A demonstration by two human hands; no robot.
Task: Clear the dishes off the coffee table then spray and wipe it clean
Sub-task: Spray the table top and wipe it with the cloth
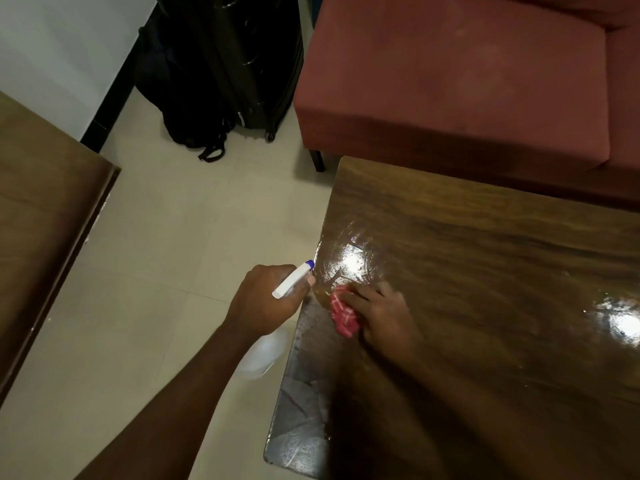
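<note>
The glossy dark wooden coffee table (pixel 485 254) fills the right half of the view, with wet streaks near its left edge. My left hand (pixel 266 299) grips a white spray bottle (pixel 266 351) just off that edge; its blue-tipped nozzle (pixel 309 264) points at the tabletop. My right hand (pixel 381 313) presses a red-and-white cloth (pixel 343 315) flat on the table beside the left edge. No dishes show on the visible tabletop.
A dark red sofa (pixel 450 81) stands right behind the table. A black backpack and suitcase (pixel 221 71) lean by the white wall at the back. Another brown wooden surface (pixel 45 220) sits at the left, with beige tiled floor (pixel 190 237) between.
</note>
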